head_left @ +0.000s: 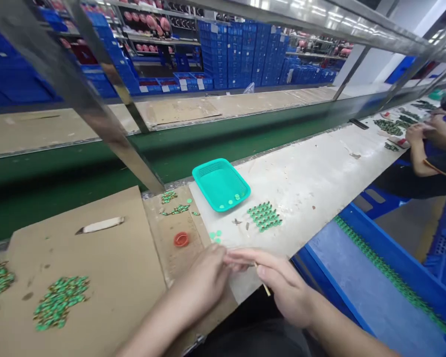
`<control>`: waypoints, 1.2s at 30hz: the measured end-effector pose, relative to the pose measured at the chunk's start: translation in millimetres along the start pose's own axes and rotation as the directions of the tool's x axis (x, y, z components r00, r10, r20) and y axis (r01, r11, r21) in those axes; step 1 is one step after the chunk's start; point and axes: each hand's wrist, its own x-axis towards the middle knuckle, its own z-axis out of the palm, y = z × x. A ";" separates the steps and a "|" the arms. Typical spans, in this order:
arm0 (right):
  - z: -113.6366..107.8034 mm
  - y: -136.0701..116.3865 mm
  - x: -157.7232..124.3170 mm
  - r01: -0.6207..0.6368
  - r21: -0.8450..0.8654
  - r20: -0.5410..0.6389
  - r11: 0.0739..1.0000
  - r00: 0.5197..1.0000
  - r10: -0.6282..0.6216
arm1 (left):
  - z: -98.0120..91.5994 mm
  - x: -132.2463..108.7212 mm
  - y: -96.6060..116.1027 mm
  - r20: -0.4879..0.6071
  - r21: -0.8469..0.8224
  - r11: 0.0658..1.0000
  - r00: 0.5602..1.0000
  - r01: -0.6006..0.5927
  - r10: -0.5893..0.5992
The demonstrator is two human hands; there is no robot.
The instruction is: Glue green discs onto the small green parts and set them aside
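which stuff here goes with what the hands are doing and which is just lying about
In the job, likely: left hand, right hand, thin stick, green pieces in rows, teal basket, loose green pile.
Lying about: orange cap, blade, blue crates, co-worker's arm.

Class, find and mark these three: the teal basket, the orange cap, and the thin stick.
teal basket (217,181): head view, bare mesh floor.
orange cap (181,239): head view, its centre.
thin stick (266,289): head view, its lower, exposed end.
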 end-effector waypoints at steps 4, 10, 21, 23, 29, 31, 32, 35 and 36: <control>-6.3 -26.8 12.6 -0.097 0.074 0.071 0.993 0.993 0.091 | 13.9 -79.3 -11.7 -0.141 -0.109 0.982 0.975 0.158 -0.172; 13.6 -5.8 0.2 -0.029 0.044 0.018 0.999 0.999 0.028 | 39.1 -133.9 -24.3 -0.391 -0.131 0.955 0.871 0.268 -0.298; 17.9 31.4 -37.3 0.016 0.018 -0.198 1.000 0.980 -0.013 | 37.7 -142.2 -30.6 -0.627 0.081 0.952 0.757 0.294 -0.181; 13.8 37.0 -35.9 -0.012 0.035 -0.208 0.999 0.978 0.019 | 36.8 -145.5 -32.8 -0.628 0.132 0.964 0.772 0.230 -0.098; 22.1 45.4 0.6 0.004 0.064 -0.190 0.998 0.982 0.008 | 39.5 -138.6 -36.3 -0.633 0.246 0.964 0.770 0.100 0.081; 28.1 46.3 17.4 0.043 0.033 -0.200 0.999 0.979 -0.035 | 41.4 -142.6 -33.5 -0.653 0.288 0.955 0.744 0.074 0.140; 30.8 46.7 25.6 0.064 0.018 -0.202 0.998 0.978 -0.059 | 42.3 -146.2 -31.6 -0.651 0.327 0.944 0.736 0.053 0.184; 37.1 47.0 49.2 0.118 -0.037 -0.179 0.992 0.976 -0.123 | 44.3 -157.0 -27.0 -0.588 0.443 0.896 0.743 -0.035 0.320; 38.9 46.4 56.9 0.132 -0.056 -0.168 0.990 0.976 -0.140 | 44.5 -159.1 -26.6 -0.564 0.454 0.889 0.751 -0.065 0.343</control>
